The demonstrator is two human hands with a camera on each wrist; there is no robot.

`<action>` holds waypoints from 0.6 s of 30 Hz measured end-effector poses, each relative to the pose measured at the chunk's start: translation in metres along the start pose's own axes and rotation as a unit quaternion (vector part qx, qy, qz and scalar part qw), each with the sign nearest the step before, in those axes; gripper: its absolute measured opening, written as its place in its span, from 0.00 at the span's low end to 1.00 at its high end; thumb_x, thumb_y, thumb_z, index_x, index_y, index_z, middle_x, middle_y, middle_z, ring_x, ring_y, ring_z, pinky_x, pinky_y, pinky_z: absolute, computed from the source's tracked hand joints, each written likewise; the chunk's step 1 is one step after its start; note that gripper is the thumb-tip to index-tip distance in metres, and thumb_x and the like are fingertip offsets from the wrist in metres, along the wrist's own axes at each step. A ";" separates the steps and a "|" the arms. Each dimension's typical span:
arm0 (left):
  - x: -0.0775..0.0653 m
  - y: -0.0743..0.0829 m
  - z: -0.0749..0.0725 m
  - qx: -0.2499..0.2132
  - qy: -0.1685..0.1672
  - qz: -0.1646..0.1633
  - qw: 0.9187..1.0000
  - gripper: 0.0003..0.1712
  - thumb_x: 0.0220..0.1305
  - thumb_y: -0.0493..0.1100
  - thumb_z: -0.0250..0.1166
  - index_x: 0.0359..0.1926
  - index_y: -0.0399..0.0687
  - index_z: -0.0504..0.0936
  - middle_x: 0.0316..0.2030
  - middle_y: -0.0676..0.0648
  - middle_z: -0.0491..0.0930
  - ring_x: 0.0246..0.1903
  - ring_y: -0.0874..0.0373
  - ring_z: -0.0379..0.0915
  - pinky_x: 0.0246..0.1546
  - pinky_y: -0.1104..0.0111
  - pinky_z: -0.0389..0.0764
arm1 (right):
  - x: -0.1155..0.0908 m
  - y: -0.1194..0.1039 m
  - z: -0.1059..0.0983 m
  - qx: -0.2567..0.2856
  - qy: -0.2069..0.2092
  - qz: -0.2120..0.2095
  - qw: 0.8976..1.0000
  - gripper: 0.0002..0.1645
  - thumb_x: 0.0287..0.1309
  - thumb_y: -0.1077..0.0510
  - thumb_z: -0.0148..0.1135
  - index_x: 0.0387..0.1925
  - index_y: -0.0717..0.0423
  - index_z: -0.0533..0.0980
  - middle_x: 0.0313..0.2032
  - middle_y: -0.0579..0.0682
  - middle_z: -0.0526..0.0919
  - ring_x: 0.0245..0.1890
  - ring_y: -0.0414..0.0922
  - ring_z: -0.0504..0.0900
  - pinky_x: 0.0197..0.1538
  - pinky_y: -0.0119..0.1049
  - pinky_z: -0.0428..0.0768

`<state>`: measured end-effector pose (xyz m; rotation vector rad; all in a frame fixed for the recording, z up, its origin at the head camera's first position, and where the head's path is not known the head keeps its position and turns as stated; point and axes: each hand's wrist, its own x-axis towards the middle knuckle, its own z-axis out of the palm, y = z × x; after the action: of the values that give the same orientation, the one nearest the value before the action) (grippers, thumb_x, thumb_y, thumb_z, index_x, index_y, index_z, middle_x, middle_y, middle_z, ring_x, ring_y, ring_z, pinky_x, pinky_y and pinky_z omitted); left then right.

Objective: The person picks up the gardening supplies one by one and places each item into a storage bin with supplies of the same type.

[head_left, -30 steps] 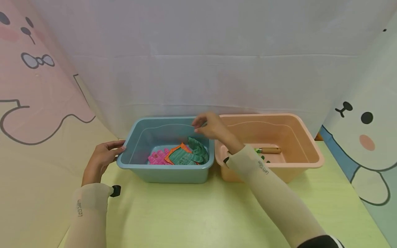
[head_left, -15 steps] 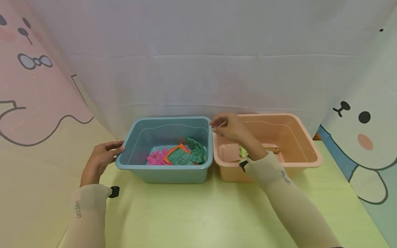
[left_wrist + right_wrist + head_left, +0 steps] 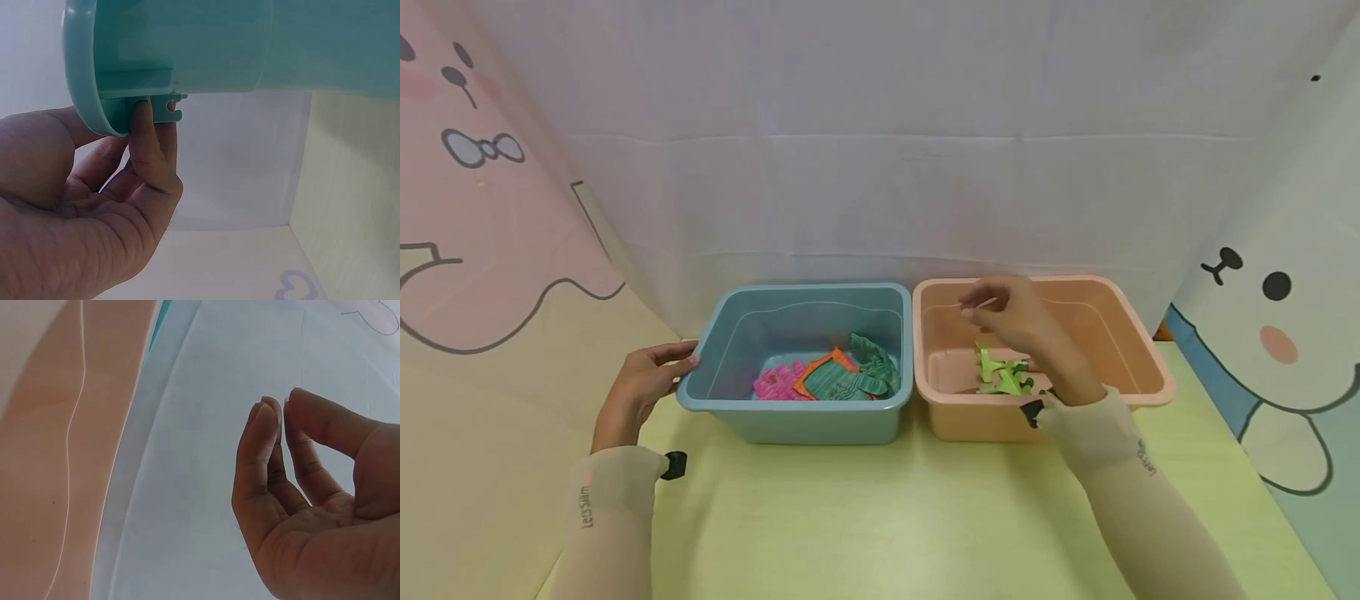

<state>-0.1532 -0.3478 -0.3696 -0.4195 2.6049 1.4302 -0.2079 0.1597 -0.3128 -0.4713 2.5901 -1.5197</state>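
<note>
My left hand (image 3: 647, 379) grips the left rim of a blue plastic tub (image 3: 797, 406). In the left wrist view its fingers curl up under the lip. Inside that tub lie a pink knitted glove (image 3: 778, 383) and green knitted gloves (image 3: 835, 380) with orange trim. My right hand (image 3: 1018, 317) hovers over a peach tub (image 3: 973, 423), fingers loosely bent with nothing between them, as the right wrist view shows. Light green plastic pieces (image 3: 990, 365) with dark green tips lie in the peach tub, partly hidden by its front wall and my right forearm.
The two tubs stand side by side on a pale yellow-green table (image 3: 880, 508). A white cloth backdrop (image 3: 850, 192) hangs behind them, and printed cartoon sheets (image 3: 1285, 350) flank both sides.
My right hand has moved right, from over the blue tub to over the peach tub, uncovering the green pieces. My left hand stays on the rim.
</note>
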 end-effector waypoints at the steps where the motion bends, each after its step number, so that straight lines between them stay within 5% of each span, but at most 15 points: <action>1: 0.000 0.000 0.000 0.003 0.000 0.000 1.000 0.34 0.82 0.46 0.59 0.79 0.35 0.64 0.75 0.29 0.63 0.49 0.65 0.77 0.52 0.73 0.86 | -0.002 0.002 -0.003 0.000 0.003 -0.001 1.000 0.15 0.73 0.65 0.63 0.56 0.70 0.81 0.53 0.66 0.85 0.46 0.52 0.87 0.45 0.32 0.87; 9: 0.000 0.000 0.000 0.005 0.000 -0.001 1.000 0.34 0.82 0.47 0.59 0.79 0.35 0.64 0.75 0.30 0.64 0.49 0.65 0.77 0.54 0.71 0.85 | -0.022 0.017 -0.025 -0.023 0.034 0.000 0.999 0.17 0.75 0.63 0.62 0.58 0.70 0.80 0.55 0.67 0.84 0.43 0.42 0.85 0.46 0.30 0.87; 15: 0.000 0.000 -0.001 -0.001 0.001 -0.001 1.000 0.34 0.81 0.46 0.60 0.79 0.35 0.64 0.75 0.30 0.64 0.45 0.71 0.75 0.54 0.71 0.85 | -0.038 0.027 -0.044 -0.068 0.074 -0.003 0.995 0.13 0.73 0.62 0.64 0.55 0.59 0.85 0.52 0.58 0.88 0.46 0.48 0.86 0.45 0.26 0.83; 18: 0.000 0.000 -0.001 0.000 0.000 -0.001 1.000 0.34 0.82 0.46 0.59 0.79 0.35 0.64 0.75 0.29 0.64 0.46 0.70 0.76 0.53 0.72 0.86 | -0.042 0.033 -0.051 -0.081 0.087 -0.028 0.992 0.13 0.72 0.65 0.65 0.54 0.62 0.85 0.51 0.60 0.88 0.45 0.44 0.87 0.42 0.24 0.83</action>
<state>-0.1528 -0.3484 -0.3695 -0.4220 2.6035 1.4299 -0.1878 0.2302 -0.3188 -0.4473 2.8737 -1.4320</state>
